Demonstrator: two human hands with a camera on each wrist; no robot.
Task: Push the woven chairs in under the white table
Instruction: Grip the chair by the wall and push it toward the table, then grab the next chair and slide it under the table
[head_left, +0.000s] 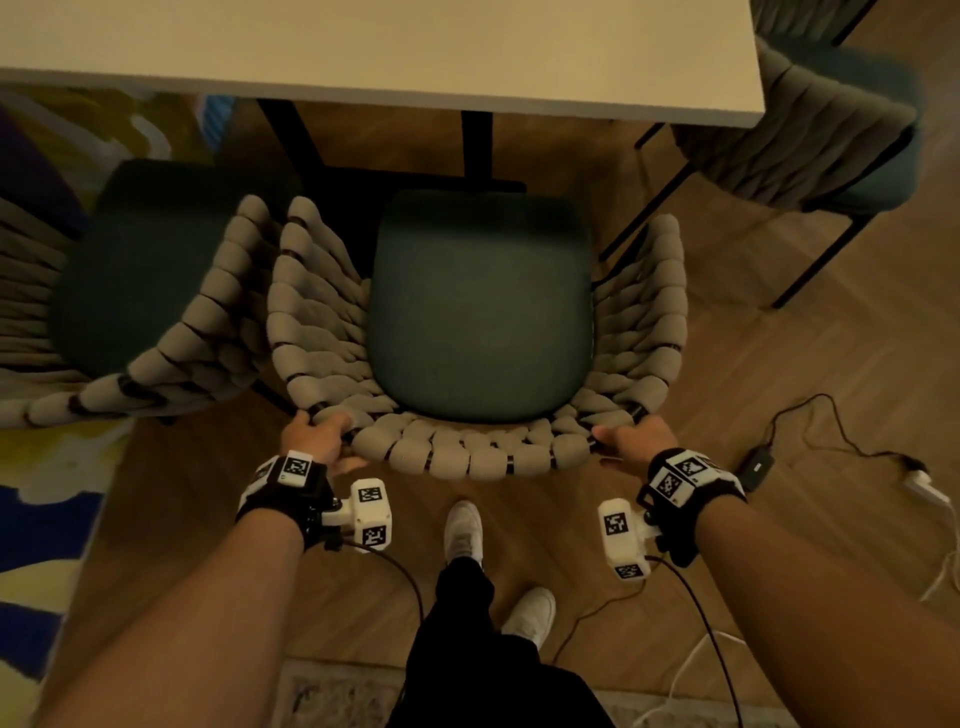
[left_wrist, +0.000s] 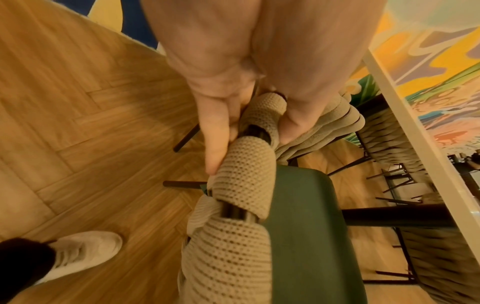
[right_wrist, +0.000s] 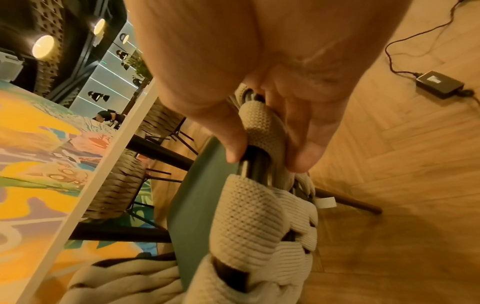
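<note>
Your left hand (head_left: 317, 434) grips the back rim of the middle chair (head_left: 478, 322) at its left rear corner; in the left wrist view your fingers (left_wrist: 215, 127) are curled round the rim, the thumb on one side of the woven cord and the others on the far side. Your right hand (head_left: 631, 439) holds the same rim at the right rear corner, and the right wrist view shows its fingers (right_wrist: 306, 144) closed on the dark metal tube where it shows bare between two loops of cord.

The chair stands square to the surface (head_left: 363, 47), its green seat (head_left: 480, 312) facing you. The front edge of the seat lies close to the near edge of the white top; most of the seat is out in the open on the wood floor (head_left: 779, 364). The dark leg (head_left: 475, 148) of the surface stands just beyond the seat's front.

A second chair (head_left: 140, 312) stands just to the left, its woven arm touching or nearly touching the arm of the one you hold, and it is turned at a slant. A third chair (head_left: 810, 135) sits at the right end of the surface, partly under the corner.

Your two white shoes (head_left: 462, 530) are on the floor behind the chair. A black adapter (head_left: 756, 467) with its cable lies on the floor to your right, and a patterned rug (head_left: 47, 519) covers the floor on the left.
</note>
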